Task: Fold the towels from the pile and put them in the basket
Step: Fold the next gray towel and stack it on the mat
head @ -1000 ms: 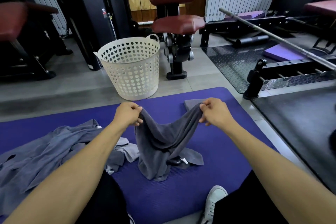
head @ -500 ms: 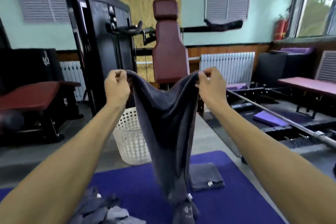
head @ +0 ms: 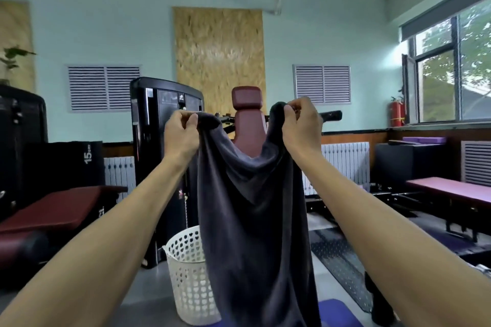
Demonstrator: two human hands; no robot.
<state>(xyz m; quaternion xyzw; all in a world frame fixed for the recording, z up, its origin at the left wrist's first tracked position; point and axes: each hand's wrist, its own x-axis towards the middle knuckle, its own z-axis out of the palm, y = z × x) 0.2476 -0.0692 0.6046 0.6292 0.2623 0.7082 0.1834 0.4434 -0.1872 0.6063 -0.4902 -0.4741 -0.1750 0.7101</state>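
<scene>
A dark grey towel (head: 252, 220) hangs in the air in front of me, held up by its two top corners. My left hand (head: 182, 134) pinches the left corner and my right hand (head: 301, 125) pinches the right corner, both raised at about head height. The towel sags between them and drops out of the bottom of the view. Behind it on the floor stands the white perforated basket (head: 186, 273), partly hidden by the towel. The pile of towels is out of view.
A black weight machine (head: 159, 141) with a dark red seat (head: 248, 119) stands behind the basket. Red benches (head: 53, 210) are at the left, a pink bench (head: 451, 188) at the right. A strip of purple mat (head: 334, 312) shows at the bottom.
Both hands have lifted the towel from the mat up to head height, and my view has tilted upward so the mat and pile have dropped out of sight.
</scene>
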